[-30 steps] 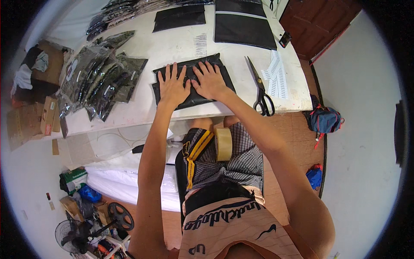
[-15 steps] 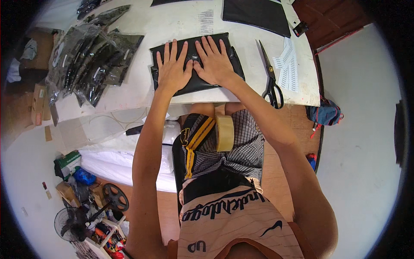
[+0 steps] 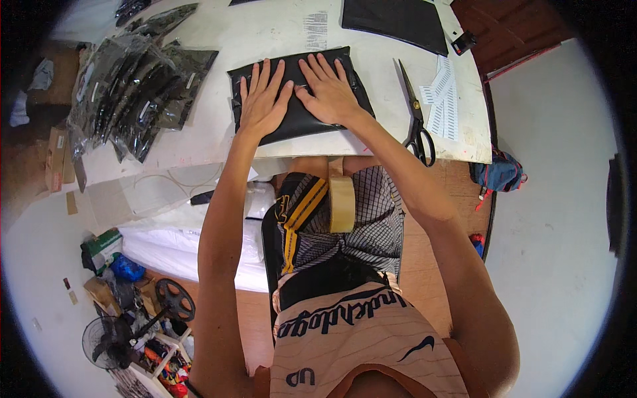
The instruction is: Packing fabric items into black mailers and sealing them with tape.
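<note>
Two bare hands lie flat on a black package (image 3: 292, 129), which sits near the close edge of a white table (image 3: 385, 129), right in front of the person. The left hand (image 3: 264, 99) is released, palm down, with its fingers spread and pointing away across the left half of the package. The right hand (image 3: 328, 93) is released too, flattened on the upper right part, its fingers slanting up and to the left. The two thumbs come close together near the middle, and the package's shiny surface wrinkles along its right edge.

To the right, a pair of scissors (image 3: 417, 116) with black handles lies with its blades pointing away, the handles near the table edge. Just beside it are white paper strips (image 3: 443, 113) with rows of small dark marks, some overlapping. Farther off lie a flat black sheet (image 3: 395, 26) and, near the table's right edge, a small black box (image 3: 464, 43). On the left, clear plastic bags (image 3: 142, 96) with dark contents are heaped over one another. Below the table edge, a roll of tape (image 3: 342, 207) sits between the person's thighs, against the checked shorts (image 3: 378, 215)
</note>
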`<action>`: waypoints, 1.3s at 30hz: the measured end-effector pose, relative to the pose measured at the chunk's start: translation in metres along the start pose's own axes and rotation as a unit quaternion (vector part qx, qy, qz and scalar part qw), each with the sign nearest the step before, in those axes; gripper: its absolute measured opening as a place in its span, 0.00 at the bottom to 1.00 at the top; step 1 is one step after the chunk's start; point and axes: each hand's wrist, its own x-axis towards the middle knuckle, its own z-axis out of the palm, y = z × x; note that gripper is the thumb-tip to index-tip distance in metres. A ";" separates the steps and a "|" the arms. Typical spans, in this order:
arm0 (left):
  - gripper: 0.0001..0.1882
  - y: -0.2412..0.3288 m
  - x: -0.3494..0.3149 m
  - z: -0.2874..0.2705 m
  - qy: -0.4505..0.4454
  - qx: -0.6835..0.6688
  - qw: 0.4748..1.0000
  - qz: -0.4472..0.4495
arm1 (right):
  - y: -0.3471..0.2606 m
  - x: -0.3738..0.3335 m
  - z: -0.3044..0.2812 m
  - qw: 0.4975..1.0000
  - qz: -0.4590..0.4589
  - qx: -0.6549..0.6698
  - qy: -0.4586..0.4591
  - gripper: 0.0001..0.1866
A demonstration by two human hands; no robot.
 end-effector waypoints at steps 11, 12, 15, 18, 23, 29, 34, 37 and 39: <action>0.28 0.004 -0.001 -0.007 -0.005 0.074 0.997 0.017 | -0.002 -0.007 -0.009 0.999 0.009 -0.017 -0.027 0.40; 0.27 0.002 -0.001 -0.009 -0.002 0.068 0.998 0.019 | -0.002 -0.006 -0.010 1.000 0.012 0.000 -0.027 0.39; 0.25 -0.010 -0.001 -0.022 0.017 0.080 0.997 0.016 | -0.001 0.001 -0.018 0.999 0.013 0.031 -0.018 0.35; 0.24 -0.016 0.003 -0.036 0.042 0.078 0.996 0.005 | 0.007 0.012 -0.026 0.998 -0.006 0.060 0.001 0.29; 0.20 -0.015 0.034 -0.044 0.018 -0.002 0.997 0.071 | 0.042 0.047 -0.029 0.975 -0.171 0.143 -0.012 0.20; 0.25 -0.025 0.050 -0.024 -0.072 0.036 0.995 0.065 | 0.047 0.065 -0.014 0.972 -0.195 0.103 -0.081 0.22; 0.30 -0.029 0.055 -0.007 -0.098 0.080 0.992 -0.006 | 0.047 0.061 0.001 0.983 -0.164 0.040 -0.067 0.27; 0.30 -0.038 0.053 0.000 -0.057 0.078 0.995 0.005 | 0.043 0.063 0.001 0.984 -0.167 0.021 -0.053 0.28; 0.30 -0.040 0.053 0.005 -0.045 0.073 0.996 0.008 | 0.042 0.063 0.002 0.983 -0.179 0.003 -0.038 0.28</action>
